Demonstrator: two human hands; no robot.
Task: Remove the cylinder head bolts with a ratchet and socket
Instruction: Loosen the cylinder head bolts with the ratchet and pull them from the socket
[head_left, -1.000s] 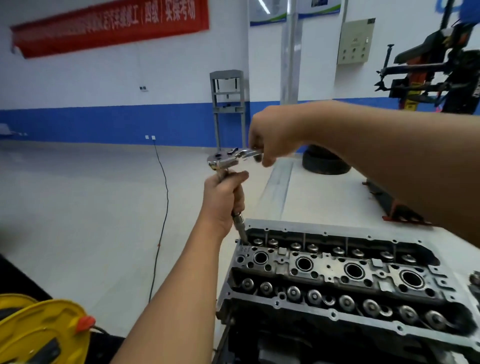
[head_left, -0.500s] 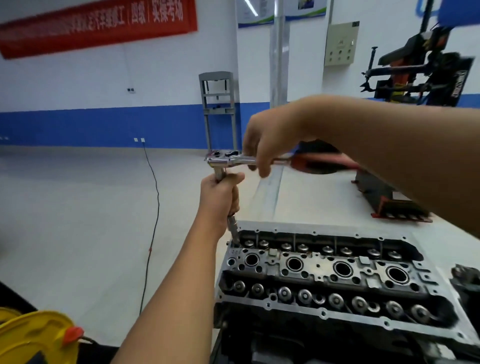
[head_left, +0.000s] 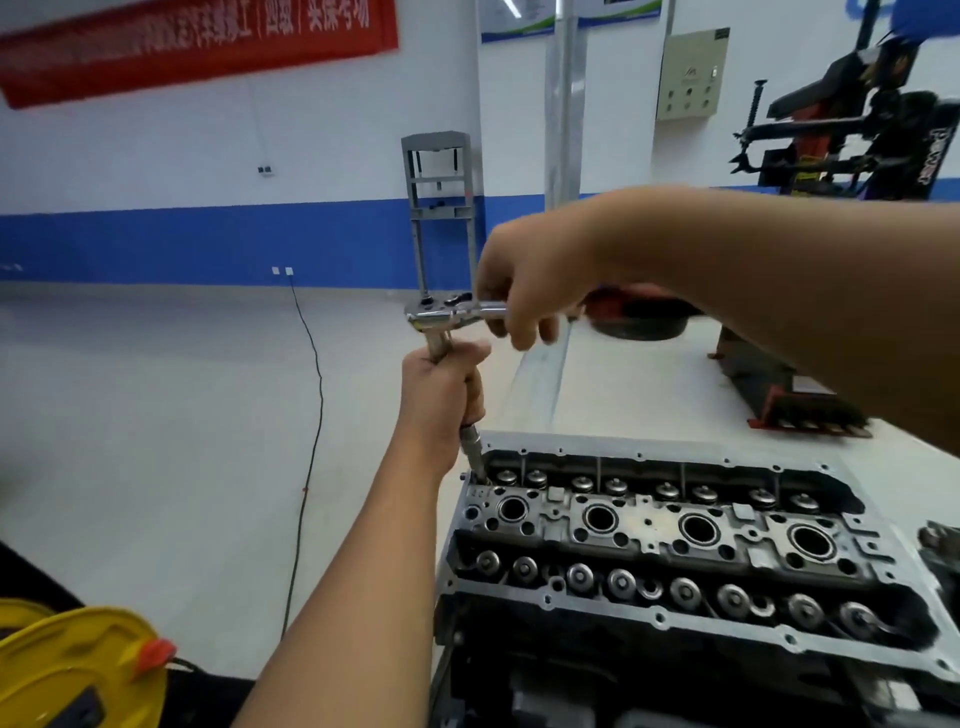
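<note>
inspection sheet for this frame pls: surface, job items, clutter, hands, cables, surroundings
Surface: cylinder head top exposed, valve springs and plug wells visible.
Job's things: ratchet on a long extension that reaches down into the head's far left corner; bolt itself hidden.
Clutter: nothing seen on the head.
Hands: left hand grips the extension; right hand holds the ratchet handle.
Cables: black cable trails across the floor from a wall socket.
Surroundings: yellow reel, red banner, tyre machine.

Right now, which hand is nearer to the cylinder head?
Left. The left hand grips the extension bar just above the cylinder head at its far-left corner; the right hand holds the ratchet handle higher up.
</note>
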